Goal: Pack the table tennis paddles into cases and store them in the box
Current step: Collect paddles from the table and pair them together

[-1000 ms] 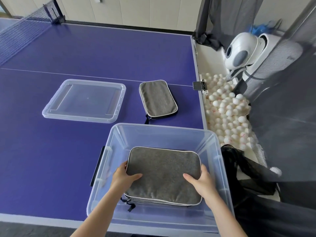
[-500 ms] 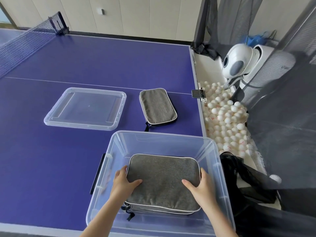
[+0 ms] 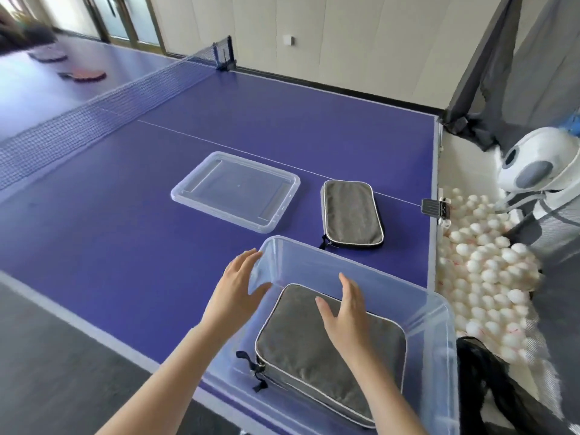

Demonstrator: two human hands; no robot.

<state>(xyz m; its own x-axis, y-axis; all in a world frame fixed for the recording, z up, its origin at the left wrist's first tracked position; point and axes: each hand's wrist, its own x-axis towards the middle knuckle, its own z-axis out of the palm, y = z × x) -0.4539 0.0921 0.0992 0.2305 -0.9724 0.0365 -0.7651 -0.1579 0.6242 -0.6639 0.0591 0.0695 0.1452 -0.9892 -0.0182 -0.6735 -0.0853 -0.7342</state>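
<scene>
One grey case (image 3: 329, 350) lies flat in the clear box (image 3: 437, 334) at the near edge of the bench (image 3: 125, 246), with the left hand (image 3: 238, 287) and right hand (image 3: 345, 312) spread open above it, holding nothing, so the second case (image 3: 351, 213), just beyond the box, is best lifted level and laid squarely on top.

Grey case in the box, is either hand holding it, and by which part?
Nothing is held. The left hand, fingers spread, is by the rim of the box; the right hand is open over the grey case lying inside.
</scene>
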